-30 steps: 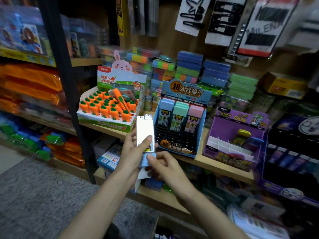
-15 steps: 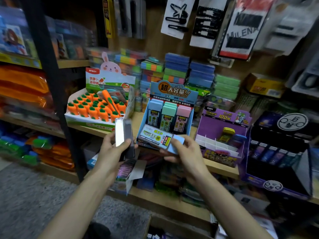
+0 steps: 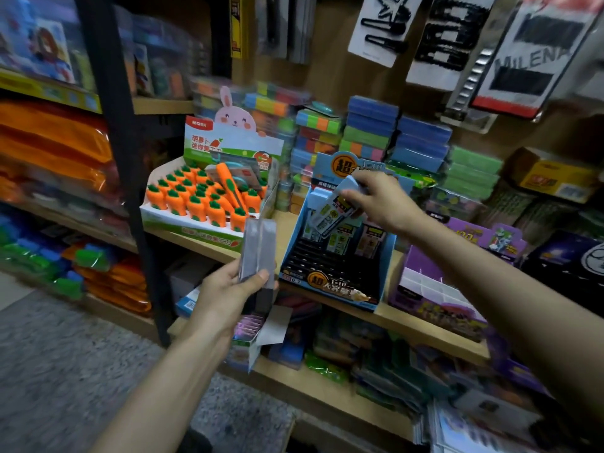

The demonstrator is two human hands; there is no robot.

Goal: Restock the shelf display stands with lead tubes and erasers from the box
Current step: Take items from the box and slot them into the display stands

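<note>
Pinching lead tube (image 3: 330,212) in right hand (image 3: 384,204), tilted over back row of display stand (image 3: 327,266). Gripping box (image 3: 258,250) upright in left hand (image 3: 225,295), near shelf (image 3: 425,325) edge. At this tilt could miss slot, knock standing tubes (image 3: 341,245); could spill box.

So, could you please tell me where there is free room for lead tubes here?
On the blue stand, the black rows in front of the back-row tubes are bare. The purple stand shows bare white compartments. The carrot box is packed.
</note>
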